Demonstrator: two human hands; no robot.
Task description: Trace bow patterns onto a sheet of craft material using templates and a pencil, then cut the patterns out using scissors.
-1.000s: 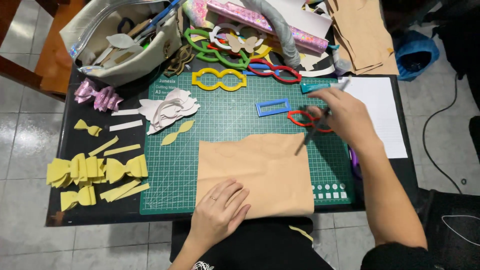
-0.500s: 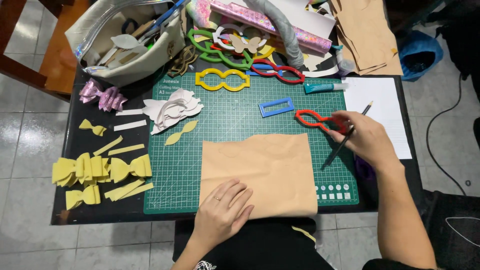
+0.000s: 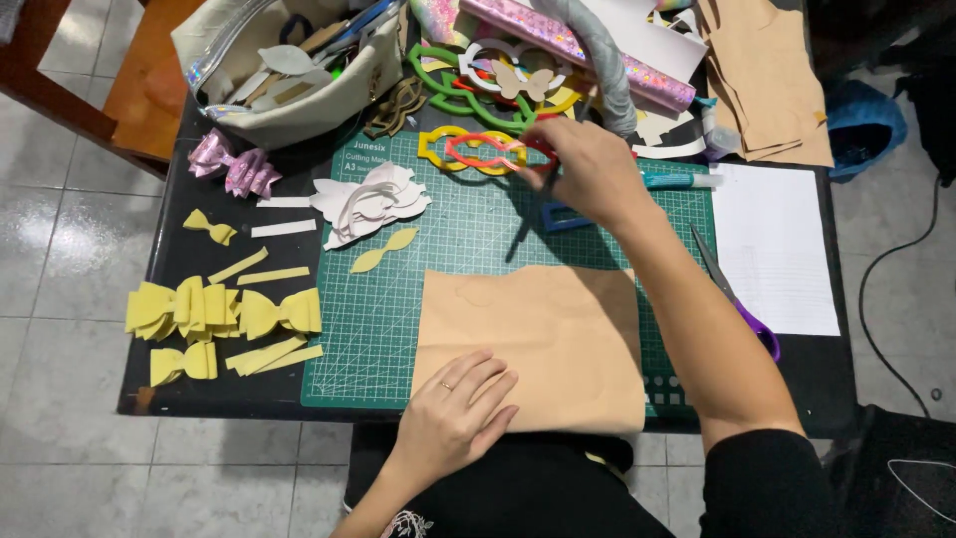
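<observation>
Hands at a craft table: tan sheet pinned, red stencil lifted.

At the table's near edge the left hand (image 3: 460, 413) lies flat, fingers spread, on a smooth tan sheet (image 3: 543, 339) covering the gridded green cutting mat (image 3: 398, 319). Toward the far edge the right hand (image 3: 588, 171) pinches a red bow-shaped stencil (image 3: 488, 151) over a yellow stencil (image 3: 438, 149). Yellow felt bows (image 3: 224, 314) sit near the left edge; white paper (image 3: 772, 249) and scissors (image 3: 732, 294) at the right.

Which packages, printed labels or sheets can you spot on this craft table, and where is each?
Cutting mat: table centre, green rectangle with white grid and a printed corner label.
Pouch: top left, cream fabric, clear glittery rim.
Paper sheet: right edge, white rectangle.
Wrapping roll: top, pink holographic tube.
</observation>
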